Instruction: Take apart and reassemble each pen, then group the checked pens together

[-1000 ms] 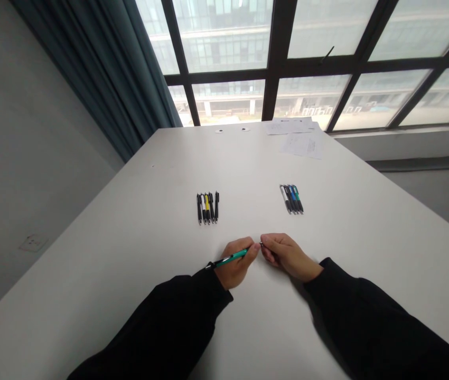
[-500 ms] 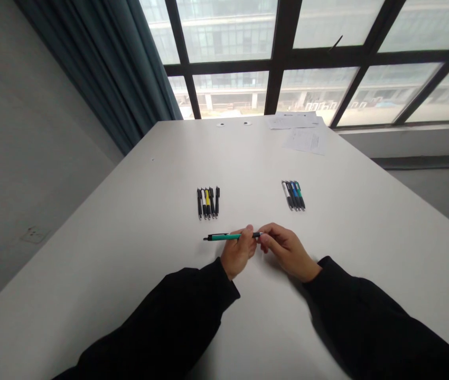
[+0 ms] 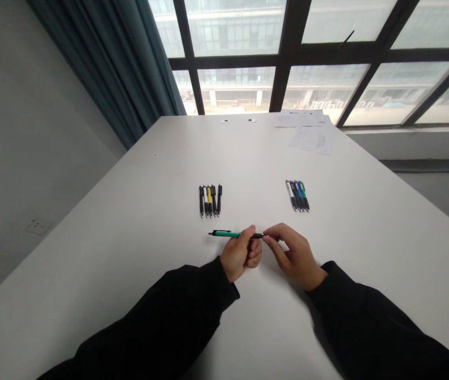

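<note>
The slim green pen with a dark grip and clip (image 3: 226,234) is clamped in the curled left hand (image 3: 241,254), its green end jutting out on that hand's left, while the right hand (image 3: 296,258) pinches the grip end between thumb and forefinger. On the smooth white tabletop (image 3: 149,211), five slim black, white and yellow pens (image 3: 209,195) lie beyond the left hand and four white, black, blue and green pens (image 3: 298,193) beyond the right. Work on the held pen seems unfinished, and how many of the others are done cannot be told.
</note>
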### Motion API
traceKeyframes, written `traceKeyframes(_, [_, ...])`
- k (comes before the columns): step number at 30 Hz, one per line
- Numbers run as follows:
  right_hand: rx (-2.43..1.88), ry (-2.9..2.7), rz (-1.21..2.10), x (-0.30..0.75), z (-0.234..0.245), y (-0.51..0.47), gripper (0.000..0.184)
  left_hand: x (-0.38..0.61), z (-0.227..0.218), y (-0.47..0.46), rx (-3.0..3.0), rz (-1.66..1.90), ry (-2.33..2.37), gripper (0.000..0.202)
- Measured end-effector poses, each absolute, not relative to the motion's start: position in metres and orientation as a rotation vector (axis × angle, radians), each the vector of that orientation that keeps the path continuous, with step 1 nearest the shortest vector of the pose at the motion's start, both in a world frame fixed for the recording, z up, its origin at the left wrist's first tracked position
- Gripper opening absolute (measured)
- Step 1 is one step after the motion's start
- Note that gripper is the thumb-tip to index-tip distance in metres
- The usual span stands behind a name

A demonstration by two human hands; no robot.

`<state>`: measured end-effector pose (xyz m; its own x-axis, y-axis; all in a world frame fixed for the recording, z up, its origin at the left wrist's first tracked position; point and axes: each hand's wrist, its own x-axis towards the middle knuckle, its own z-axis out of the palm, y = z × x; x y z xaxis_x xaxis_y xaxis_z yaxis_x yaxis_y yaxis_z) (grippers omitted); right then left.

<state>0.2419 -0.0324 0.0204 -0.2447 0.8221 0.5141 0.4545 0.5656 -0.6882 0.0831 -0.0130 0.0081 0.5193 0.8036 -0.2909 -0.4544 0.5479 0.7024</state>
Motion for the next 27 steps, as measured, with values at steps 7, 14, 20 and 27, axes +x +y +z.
traceKeyframes(7, [-1.116,-1.833,0.601,0.2412,0.0179,-0.0329,0.006,0.0826,0.0051,-0.0126,0.617,0.805,0.664,0.053])
traceKeyframes(14, [-0.985,-1.858,0.552,0.2436,0.0203,-0.033,0.014,0.0822,0.0056,-0.0116,0.634,0.79,0.673,0.052])
traceKeyframes(20, [-0.955,-1.86,0.54,0.2435,0.0215,-0.0343,0.014,0.0819,0.0071,-0.0121,0.669,0.772,0.732,0.054])
traceKeyframes(27, [-1.114,-1.835,0.623,0.2464,0.0193,-0.0345,0.014,0.0818,0.0069,-0.0127,0.687,0.783,0.752,0.055])
